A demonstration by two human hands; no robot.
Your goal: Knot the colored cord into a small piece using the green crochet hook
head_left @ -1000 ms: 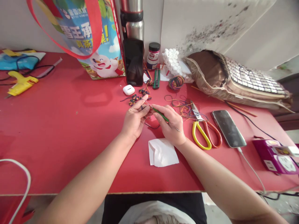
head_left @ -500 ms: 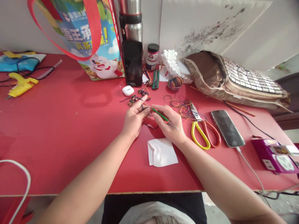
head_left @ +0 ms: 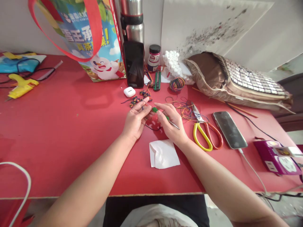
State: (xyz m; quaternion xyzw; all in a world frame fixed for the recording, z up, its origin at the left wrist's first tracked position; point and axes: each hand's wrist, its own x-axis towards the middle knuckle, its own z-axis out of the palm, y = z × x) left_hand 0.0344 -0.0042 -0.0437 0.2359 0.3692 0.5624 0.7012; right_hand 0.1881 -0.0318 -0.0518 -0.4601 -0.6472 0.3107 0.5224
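Note:
My left hand (head_left: 135, 121) rests on the red table (head_left: 71, 126) with fingers pinched on a thin dark cord (head_left: 151, 127) that loops toward my wrist. My right hand (head_left: 171, 124) is closed on a green-handled crochet hook (head_left: 165, 118), whose metal end sticks out to the right past my knuckles. The two hands meet fingertip to fingertip. Just beyond them lie several small multicoloured knotted pieces (head_left: 139, 97). A folded white paper (head_left: 163, 154) lies under my right wrist.
Yellow-and-red scissors (head_left: 205, 135), loose coloured threads (head_left: 184, 108) and a charging phone (head_left: 229, 129) lie to the right. A white earbud case (head_left: 129, 91), a propped phone (head_left: 133, 63), a jar, a thread ball (head_left: 177, 84) and a printed bag (head_left: 94, 41) stand behind. A yellow glue gun (head_left: 21, 85) is far left.
My right hand has turned the hook, so its green handle now points more toward my left fingertips and its metal end sits lower. The left hand has barely moved.

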